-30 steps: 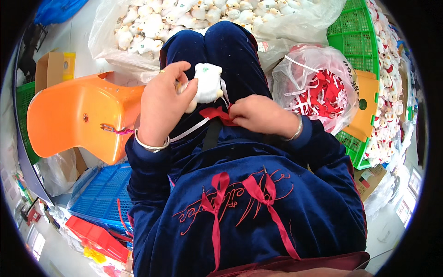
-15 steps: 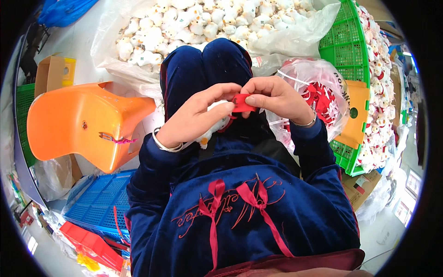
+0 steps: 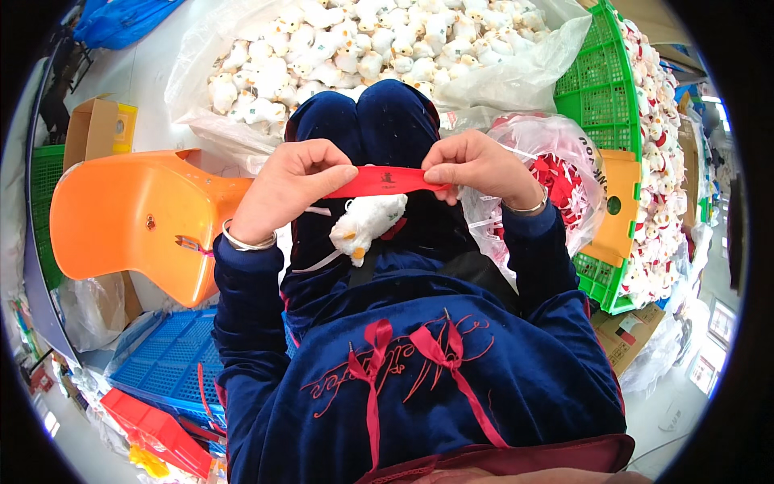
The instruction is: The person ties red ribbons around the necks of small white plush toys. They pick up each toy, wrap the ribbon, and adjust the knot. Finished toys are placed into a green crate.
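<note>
- since half a second ago the red ribbon, then bunched between the hands, is pulled out flat.
- its long axis runs left to right, the left hand and right hand each pinched shut on one end.
- a white plush duck lies on the lap just below, nearer the left hand.
- beyond the hands, a clear bag of white plush toys; an orange chair at left.

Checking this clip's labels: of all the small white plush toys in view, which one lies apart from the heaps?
The small white plush toy on the person's lap, just below the red ribbon strip; the others are heaped in the clear plastic bag and green crate.
</note>
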### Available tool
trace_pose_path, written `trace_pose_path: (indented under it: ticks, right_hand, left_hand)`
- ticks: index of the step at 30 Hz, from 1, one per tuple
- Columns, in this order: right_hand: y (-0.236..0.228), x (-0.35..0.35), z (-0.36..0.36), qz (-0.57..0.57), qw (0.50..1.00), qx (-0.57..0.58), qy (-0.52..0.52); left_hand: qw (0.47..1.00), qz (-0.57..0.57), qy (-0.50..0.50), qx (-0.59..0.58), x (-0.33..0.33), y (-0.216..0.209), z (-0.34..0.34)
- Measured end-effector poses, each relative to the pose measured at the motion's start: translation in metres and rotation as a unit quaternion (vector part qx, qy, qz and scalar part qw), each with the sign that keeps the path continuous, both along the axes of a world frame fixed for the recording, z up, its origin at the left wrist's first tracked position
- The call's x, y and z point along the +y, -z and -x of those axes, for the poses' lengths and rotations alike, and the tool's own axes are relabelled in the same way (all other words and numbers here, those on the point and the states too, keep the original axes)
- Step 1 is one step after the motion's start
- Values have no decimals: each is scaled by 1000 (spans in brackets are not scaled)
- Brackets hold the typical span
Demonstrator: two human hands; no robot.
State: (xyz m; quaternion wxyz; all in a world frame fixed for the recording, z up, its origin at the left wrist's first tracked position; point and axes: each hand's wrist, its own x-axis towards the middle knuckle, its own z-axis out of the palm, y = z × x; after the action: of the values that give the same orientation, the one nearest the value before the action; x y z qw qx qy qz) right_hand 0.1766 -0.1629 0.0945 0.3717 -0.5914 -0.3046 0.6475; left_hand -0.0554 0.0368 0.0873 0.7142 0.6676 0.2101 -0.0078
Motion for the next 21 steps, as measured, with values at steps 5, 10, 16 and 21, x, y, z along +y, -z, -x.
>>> trace_pose_path:
  ticks: [5,10,16,21]
  right_hand:
    - [3,9,4,-20,999,-11,35]
    - [8,22,27,-84,992,-14,96]
    - [1,38,55,-188,974,-116,54]
    - [-6,41,56,-227,970,-50,77]
  left_hand:
    - [847,-484,-171,-137,1,14,-15]
    - [956,-246,-107,-116,-25,-1,-17]
    - [976,-211,-57,-26,-27,-4,-25]
    - [981,-195,-5,7,-8,-3,-12]
